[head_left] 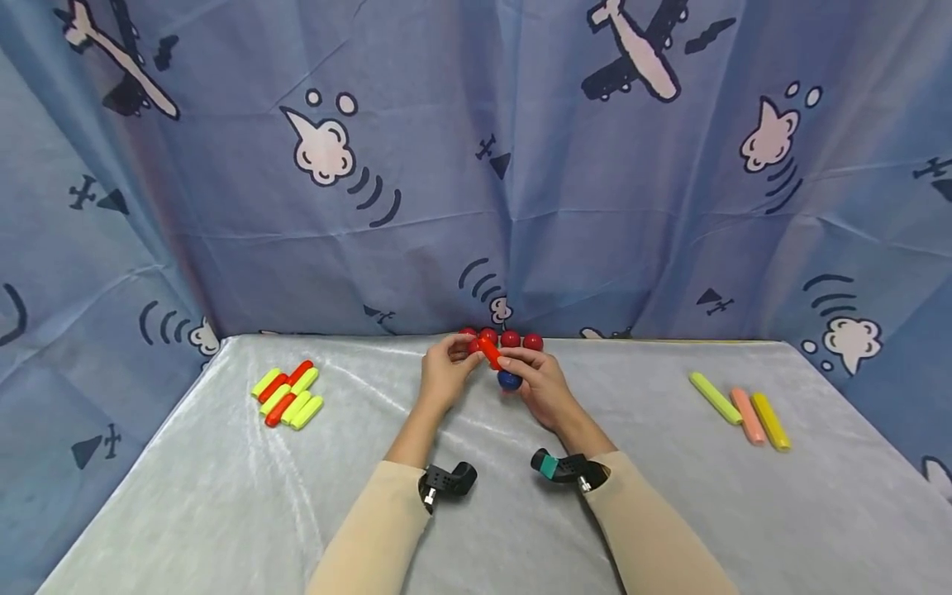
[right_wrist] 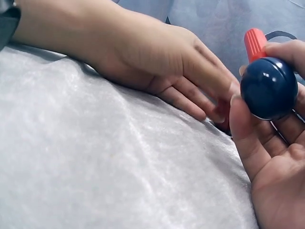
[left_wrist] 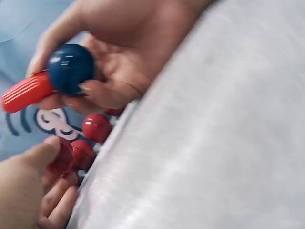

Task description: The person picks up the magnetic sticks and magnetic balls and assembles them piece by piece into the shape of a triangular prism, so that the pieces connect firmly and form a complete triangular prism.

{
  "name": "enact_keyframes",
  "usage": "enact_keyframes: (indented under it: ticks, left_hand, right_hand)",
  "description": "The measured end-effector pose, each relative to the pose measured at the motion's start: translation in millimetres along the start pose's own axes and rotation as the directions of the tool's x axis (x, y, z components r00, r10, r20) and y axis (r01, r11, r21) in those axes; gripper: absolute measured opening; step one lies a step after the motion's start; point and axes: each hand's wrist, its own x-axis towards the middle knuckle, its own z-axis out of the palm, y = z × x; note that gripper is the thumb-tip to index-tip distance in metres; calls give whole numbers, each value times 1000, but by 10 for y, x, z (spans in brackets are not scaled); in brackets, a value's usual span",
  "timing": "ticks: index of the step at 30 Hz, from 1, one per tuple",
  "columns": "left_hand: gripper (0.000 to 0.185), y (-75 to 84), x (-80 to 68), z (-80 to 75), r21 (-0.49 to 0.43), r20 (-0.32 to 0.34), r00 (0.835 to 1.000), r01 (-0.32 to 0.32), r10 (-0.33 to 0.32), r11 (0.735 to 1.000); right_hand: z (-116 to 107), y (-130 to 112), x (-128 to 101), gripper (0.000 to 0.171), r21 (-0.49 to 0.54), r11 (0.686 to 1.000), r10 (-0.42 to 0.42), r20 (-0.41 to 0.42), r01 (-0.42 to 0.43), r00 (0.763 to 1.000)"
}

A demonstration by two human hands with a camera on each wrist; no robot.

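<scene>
Chiefly, the hazard at the right hand (head_left: 546, 388) was slippage: its fingers gripped a red rod (left_wrist: 26, 93) and a blue ball (left_wrist: 71, 69) together, and the ball's smooth, glossy surface could have turned out of the pinch if the thumb eased. Uneven pressure would probably have skewed the rod against the ball. Whether the two were joined or merely touching could not be determined.

At the left hand (head_left: 445, 372), a careless outward motion risked knocking the further red balls (head_left: 510, 339), which lay just beyond both hands near the far edge of the table (head_left: 223, 496). Being round, they could have rolled off.

Hand state: the right hand was closed to a narrow grip, thumb and fingers around the blue ball, with the red rod projecting from the fingertips. The left hand was likewise narrow, thumb and fingers pinching a single red ball (left_wrist: 60, 157). The rod's free end stood apart from the left hand.

Farther out, short red and yellow-green rods (head_left: 279, 408) lay grouped well to the left of the left hand. Three longer rods (head_left: 747, 416) lay well to the right of the right hand.
</scene>
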Motion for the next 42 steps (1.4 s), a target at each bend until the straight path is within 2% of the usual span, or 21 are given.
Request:
enact_keyframes:
  ticks: [2, 5, 8, 10, 13, 19, 27, 32, 36, 39, 42]
  left_hand:
    - [29, 28, 17, -4, -153, -9, 999, 51, -53, 987]
    - [28, 61, 36, -12, -310, 2, 992, 121, -127, 943]
    - [30, 74, 47, -28, -413, 19, 987, 153, -160, 898]
    - [31, 74, 50, -44, -470, 30, 986, 158, -163, 869]
    - [35, 74, 50, -72, -518, 55, 986, 165, -160, 839]
    - [37, 98, 34, -128, -539, 107, 982, 186, -153, 822]
    - [36, 157, 50, -203, -574, 158, 976, 214, -149, 791]
    - [34, 189, 65, -221, -545, 188, 974, 209, -125, 812]
    - [34, 247, 76, -228, -463, 213, 971, 195, -105, 865]
    - [35, 297, 82, -224, -366, 223, 970, 174, -96, 914]
    - [35, 346, 83, -213, -269, 220, 971, 155, -96, 951]
  right_hand:
    - [-1, -8, 0, 28, -2, 1000, 5, -12, -5, 1000]
    - [0, -21, 2, 23, -9, 1000, 10, -34, -11, 999]
    - [8, -31, 6, 17, -24, 1000, 15, -46, -16, 999]
    - [16, -33, 8, 21, -37, 999, 16, -50, -18, 999]
    - [27, -24, 17, 29, -56, 998, 11, -50, -14, 999]
    - [48, 13, 36, 36, -102, 995, -7, -38, 4, 999]
    - [48, 36, 55, 29, -95, 996, -2, -28, 0, 1000]
    - [36, 41, 52, 30, -102, 995, 0, -26, -3, 1000]
    - [34, 42, 54, 36, -137, 990, -21, -30, 17, 999]
    - [25, 50, 62, 42, -171, 985, -40, -16, 37, 999]
    - [8, 54, 62, 49, -190, 980, -53, 7, 54, 999]
